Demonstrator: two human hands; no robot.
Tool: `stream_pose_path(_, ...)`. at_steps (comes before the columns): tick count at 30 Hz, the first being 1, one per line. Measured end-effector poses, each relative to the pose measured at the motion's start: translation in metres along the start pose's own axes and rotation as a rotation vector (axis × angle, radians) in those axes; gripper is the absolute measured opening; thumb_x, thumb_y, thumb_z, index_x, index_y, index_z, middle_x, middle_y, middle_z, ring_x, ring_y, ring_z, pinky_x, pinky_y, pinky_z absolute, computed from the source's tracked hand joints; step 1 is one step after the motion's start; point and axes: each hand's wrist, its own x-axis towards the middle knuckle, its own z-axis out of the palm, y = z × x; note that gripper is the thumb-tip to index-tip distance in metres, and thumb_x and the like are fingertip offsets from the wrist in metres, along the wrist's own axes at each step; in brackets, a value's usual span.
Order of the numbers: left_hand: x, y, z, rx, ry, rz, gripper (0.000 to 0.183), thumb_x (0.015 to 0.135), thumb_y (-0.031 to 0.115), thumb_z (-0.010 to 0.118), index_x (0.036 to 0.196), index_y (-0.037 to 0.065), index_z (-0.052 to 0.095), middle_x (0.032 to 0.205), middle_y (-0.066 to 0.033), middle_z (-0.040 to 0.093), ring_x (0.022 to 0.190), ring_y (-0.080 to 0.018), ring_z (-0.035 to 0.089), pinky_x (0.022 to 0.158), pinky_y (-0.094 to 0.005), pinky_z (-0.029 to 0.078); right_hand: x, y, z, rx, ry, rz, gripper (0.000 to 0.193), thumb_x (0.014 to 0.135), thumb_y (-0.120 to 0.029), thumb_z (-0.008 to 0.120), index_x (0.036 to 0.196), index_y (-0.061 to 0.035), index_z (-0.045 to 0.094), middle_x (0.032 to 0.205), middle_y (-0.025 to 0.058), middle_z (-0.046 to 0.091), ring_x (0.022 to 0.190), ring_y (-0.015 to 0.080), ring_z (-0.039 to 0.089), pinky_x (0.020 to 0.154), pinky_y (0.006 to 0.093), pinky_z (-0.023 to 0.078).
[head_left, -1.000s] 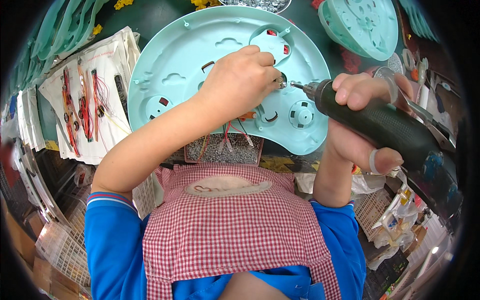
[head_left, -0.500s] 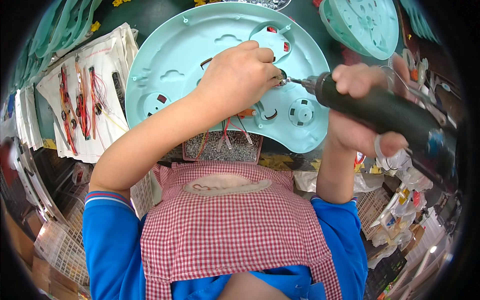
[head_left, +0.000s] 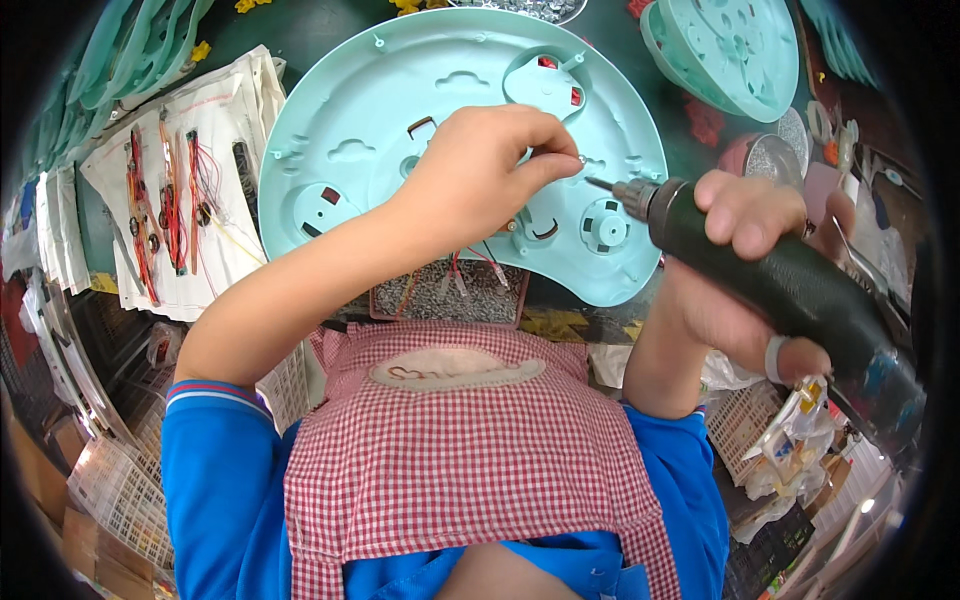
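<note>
Before me lies a mint-green curved plastic shell point(head_left: 310, 110), hollow side up, with posts and small fitted parts inside. My left hand point(head_left: 490, 165) is over its middle, thumb and forefinger pinched on a tiny shiny screw point(head_left: 583, 158). Wrapped around a dark power screwdriver point(head_left: 770, 270), my right hand point(head_left: 715, 300) holds it tilted over the shell's right side. Its bit points at the left fingertips, with a small gap between them. Wires point(head_left: 470, 262) with clear connectors hang over the shell's near edge. My left hand and forearm hide part of the shell's middle.
A tray of small metal screws point(head_left: 450, 300) sits under the shell's near edge. To the left, wired parts point(head_left: 170, 210) lie on white packets. Another mint shell point(head_left: 730, 50) lies far right, and more mint parts point(head_left: 130, 50) are stacked far left.
The screwdriver's bit has drawn back to the right, away from the shell. My left hand has turned, and its pinched fingertips now show a small screw. The shell has shifted slightly right.
</note>
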Motion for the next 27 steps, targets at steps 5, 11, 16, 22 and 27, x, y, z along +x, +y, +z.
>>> stream_pose_path(5, -0.004, 0.000, -0.012, -0.419, -0.129, -0.356, 0.020, 0.091, 0.016, 0.067, 0.097, -0.002, 0.070, 0.085, -0.0031, 0.068, 0.079, -0.0073, 0.061, 0.069, -0.0223, 0.051, 0.009, 0.002, 0.014, 0.070, -0.104, -0.017, 0.100, 0.074, -0.077, 0.062, 0.144, -0.0087, 0.037, 0.093, 0.0056, 0.057, 0.084, 0.0193, 0.054, 0.078, 0.0367, 0.042)
stream_pose_path(11, -0.007, 0.002, -0.019, -0.607, -0.169, -0.422, 0.016, 0.085, 0.010, 0.073, 0.098, 0.000, 0.072, 0.083, -0.0032, 0.069, 0.075, -0.0068, 0.062, 0.068, -0.0231, 0.055, 0.011, 0.001, 0.017, 0.095, -0.102, 0.018, 0.098, 0.075, -0.076, 0.062, 0.143, -0.0085, 0.039, 0.092, 0.0048, 0.056, 0.084, 0.0189, 0.053, 0.078, 0.0363, 0.042)
stream_pose_path(16, -0.010, -0.001, -0.025, -0.267, -0.162, -0.287, 0.016, 0.081, 0.003, 0.075, 0.097, 0.001, 0.074, 0.073, -0.0011, 0.065, 0.071, -0.0036, 0.060, 0.067, -0.0239, 0.056, 0.009, -0.002, 0.014, 0.094, -0.103, 0.032, 0.098, 0.075, -0.075, 0.063, 0.144, -0.0089, 0.039, 0.092, 0.0039, 0.055, 0.083, 0.0183, 0.052, 0.077, 0.0359, 0.041)
stream_pose_path(22, -0.014, 0.001, -0.021, -0.364, -0.128, -0.334, 0.021, 0.078, -0.002, 0.075, 0.099, 0.001, 0.074, 0.067, 0.0029, 0.060, 0.061, -0.0003, 0.056, 0.052, -0.0191, 0.051, 0.012, 0.002, 0.019, 0.110, -0.119, 0.040, 0.100, 0.073, -0.076, 0.063, 0.144, -0.0102, 0.040, 0.093, 0.0034, 0.056, 0.082, 0.0180, 0.052, 0.078, 0.0355, 0.041)
stream_pose_path(27, -0.015, -0.009, -0.017, -0.027, 0.019, 0.158, 0.021, 0.074, 0.000, 0.076, 0.094, 0.005, 0.075, 0.073, -0.0017, 0.065, 0.060, -0.0064, 0.060, 0.052, -0.0229, 0.050, 0.012, 0.002, 0.019, 0.104, -0.113, 0.041, 0.099, 0.073, -0.077, 0.062, 0.143, -0.0105, 0.040, 0.092, 0.0035, 0.056, 0.082, 0.0178, 0.053, 0.078, 0.0354, 0.041)
